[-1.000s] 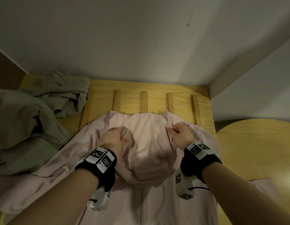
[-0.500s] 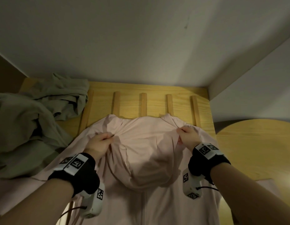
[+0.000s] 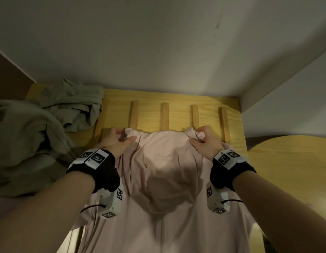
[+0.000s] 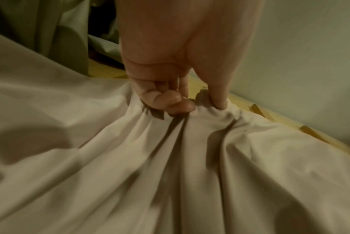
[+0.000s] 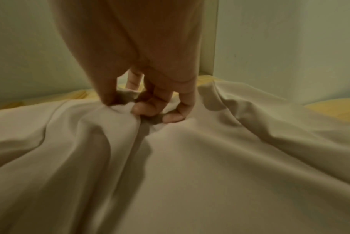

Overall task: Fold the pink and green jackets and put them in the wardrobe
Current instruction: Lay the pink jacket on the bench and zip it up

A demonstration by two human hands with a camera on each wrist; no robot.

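The pink jacket (image 3: 167,183) lies spread on a wooden slatted surface (image 3: 151,114), its hood bunched in the middle. My left hand (image 3: 120,140) pinches the jacket's left shoulder near the top edge, and the left wrist view shows my fingers curled into the gathered pink fabric (image 4: 190,142). My right hand (image 3: 202,138) pinches the right shoulder, its thumb and fingers gripping a fold of the pink cloth (image 5: 170,150). The green jacket (image 3: 36,136) lies crumpled at the left, part of it showing in the left wrist view (image 4: 56,36).
A white wall (image 3: 158,52) rises just behind the wooden surface, with a white corner post at the right. A rounded wooden board (image 3: 290,168) sits to the right of the jacket.
Both hands moved apart and away from me, from beside the hood to the jacket's shoulders, drawing the pink fabric up toward the slats.
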